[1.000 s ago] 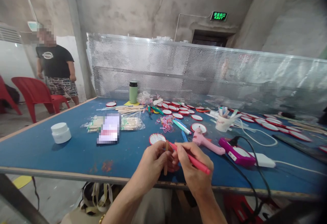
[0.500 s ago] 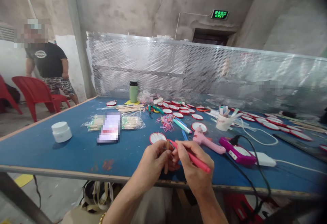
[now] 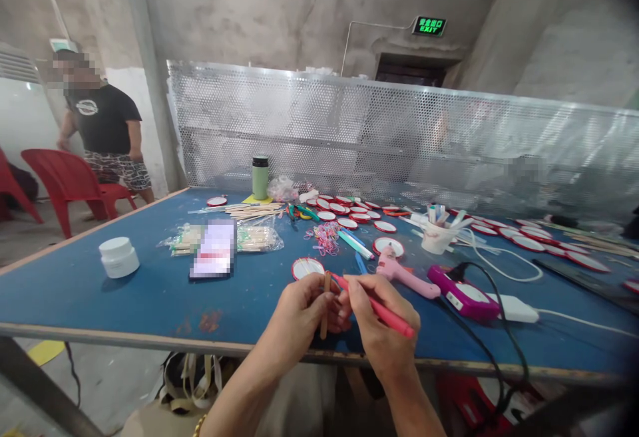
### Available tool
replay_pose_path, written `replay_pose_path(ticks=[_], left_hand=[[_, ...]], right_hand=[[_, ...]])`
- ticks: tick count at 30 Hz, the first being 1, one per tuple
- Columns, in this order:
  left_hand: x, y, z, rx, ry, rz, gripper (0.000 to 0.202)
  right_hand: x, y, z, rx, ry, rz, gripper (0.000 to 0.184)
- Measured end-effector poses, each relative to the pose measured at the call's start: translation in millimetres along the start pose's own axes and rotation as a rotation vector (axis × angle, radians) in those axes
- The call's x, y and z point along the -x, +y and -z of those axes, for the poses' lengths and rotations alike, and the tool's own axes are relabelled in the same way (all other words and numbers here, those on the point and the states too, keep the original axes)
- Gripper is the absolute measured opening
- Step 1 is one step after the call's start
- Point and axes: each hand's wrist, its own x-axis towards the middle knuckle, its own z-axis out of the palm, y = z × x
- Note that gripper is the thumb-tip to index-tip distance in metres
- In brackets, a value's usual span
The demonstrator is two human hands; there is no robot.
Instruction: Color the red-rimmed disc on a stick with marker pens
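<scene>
My left hand [image 3: 305, 308] is closed round a thin wooden stick [image 3: 325, 310], which stands nearly upright between the fingers above the table's front edge. My right hand [image 3: 382, 324] grips a red marker pen [image 3: 389, 316] like a writing tool, its front end close to the top of the stick. Whether the pen touches the stick I cannot tell. Just beyond my left hand lies a round white disc with a red rim [image 3: 307, 267]. A pink glue gun [image 3: 407, 277] rests to the right of my right hand.
On the blue table [image 3: 164, 297] are a phone [image 3: 214, 251], a white jar [image 3: 118, 257], bagged sticks [image 3: 259, 237], a green bottle [image 3: 260, 179], coloured rubber bands [image 3: 325, 237], a cup of pens [image 3: 436, 237] and a purple power strip [image 3: 464, 294] with cables. A person [image 3: 107, 124] stands by a red chair [image 3: 64, 181].
The person at the left has shifted slightly to the right. Both my hands, the stick and the red marker pen stay almost where they were.
</scene>
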Motion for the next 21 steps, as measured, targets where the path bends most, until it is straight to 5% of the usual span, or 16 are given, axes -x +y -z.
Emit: replay_pose_path(ticks=[21], left_hand=[[1.1, 4.2, -3.1, 0.037, 0.001, 0.031, 0.027]], right_hand=[[0.2, 0.6, 0.0, -0.008, -0.014, -0.041, 0.018]])
